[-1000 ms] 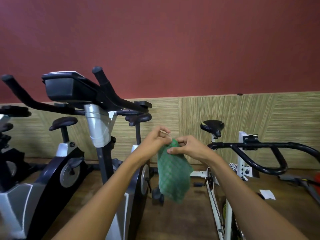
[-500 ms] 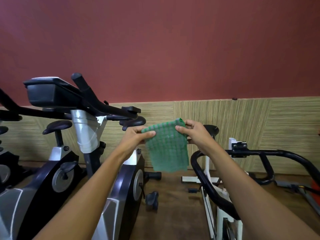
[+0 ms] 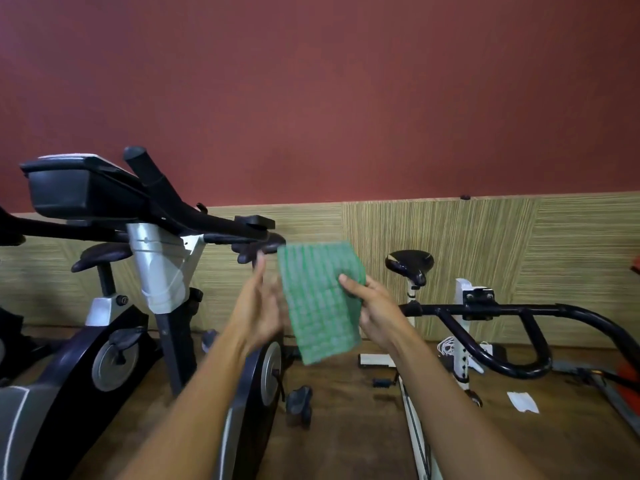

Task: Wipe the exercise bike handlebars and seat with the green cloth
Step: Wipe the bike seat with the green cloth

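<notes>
A green checked cloth (image 3: 320,299) hangs flat in the air at the centre of the head view. My right hand (image 3: 372,311) grips its right edge, thumb across the front. My left hand (image 3: 261,306) is blurred, fingers straight, just left of the cloth; whether it touches the cloth is unclear. The black and silver exercise bike on the left has black handlebars (image 3: 194,216), a console (image 3: 72,188) and a dark seat (image 3: 265,249) just behind the cloth's upper left corner. A white bike on the right has black handlebars (image 3: 491,336) and a black seat (image 3: 410,265).
Another bike seat (image 3: 102,259) and bike body (image 3: 62,386) stand at far left. A pedal (image 3: 299,400) and a white scrap of paper (image 3: 523,401) lie on the wooden floor. A red wall with a striped panel is behind. Something red sits at the right edge.
My left hand has let go of the cloth's top corner and opened beside it. My right hand slid down the right edge, and the cloth dropped lower and now hangs from that hand.
</notes>
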Demonstrator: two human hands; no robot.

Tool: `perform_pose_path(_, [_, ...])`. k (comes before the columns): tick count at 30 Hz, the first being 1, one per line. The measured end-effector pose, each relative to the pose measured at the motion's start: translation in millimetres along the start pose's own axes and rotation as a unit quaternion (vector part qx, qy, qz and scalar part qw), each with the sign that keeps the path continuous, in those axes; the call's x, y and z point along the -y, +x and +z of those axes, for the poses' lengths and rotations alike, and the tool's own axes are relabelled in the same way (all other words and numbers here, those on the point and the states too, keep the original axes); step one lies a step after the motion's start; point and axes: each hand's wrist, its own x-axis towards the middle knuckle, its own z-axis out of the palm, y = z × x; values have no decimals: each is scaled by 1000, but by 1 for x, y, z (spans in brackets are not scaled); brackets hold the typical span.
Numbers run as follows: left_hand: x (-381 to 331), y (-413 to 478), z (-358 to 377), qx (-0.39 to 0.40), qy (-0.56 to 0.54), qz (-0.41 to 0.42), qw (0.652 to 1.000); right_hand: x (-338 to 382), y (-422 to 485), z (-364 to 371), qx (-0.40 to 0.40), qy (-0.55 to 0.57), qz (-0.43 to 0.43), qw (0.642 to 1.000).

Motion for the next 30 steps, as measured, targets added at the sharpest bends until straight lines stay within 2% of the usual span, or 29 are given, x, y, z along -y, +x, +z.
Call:
perform_pose_path(2, [55,-4,-27,-18,-65,-90,994,-22,0,-7,-36,-55,56,996])
perform_pose_path(4, [93,-7,-42,-18,-40,-140,989,-54,-2,-17,-90,-81,107,987])
perform_pose_path(7, [99,4,-59,-24,50,-153,987,-81,2,-21,-146,-109,169,969])
perform_pose_path(9, [77,22,-69,-17,79,-156,984,-69,11,-10,-161,-129,189,960])
perform_pose_path(11, [45,44,-73,-8,98,-140,985,-40,22,8,-162,-113,179,964])
perform_pose_path(14, [7,72,-74,-51,158,-103,981,-10,43,24,-185,-123,145,964])
perform_pose_path(16, [0,84,-75,-87,211,-87,970,-13,55,29,-218,-169,136,952])
perform_pose_path(18, [-2,92,-77,-100,194,-90,972,-18,64,29,-234,-172,125,949])
perform_pose_path(20, [-13,99,-74,-77,157,-95,980,-14,78,27,-228,-164,100,954])
perform_pose_path(23, [-41,116,-68,-21,181,-60,981,8,100,23,-184,-183,46,965])
perform_pose_path(26, [-68,139,-56,1,317,14,948,36,131,19,-139,-275,32,951])
perform_pose_path(30, [-108,181,-29,-4,427,50,903,88,172,13,-138,-417,19,898])
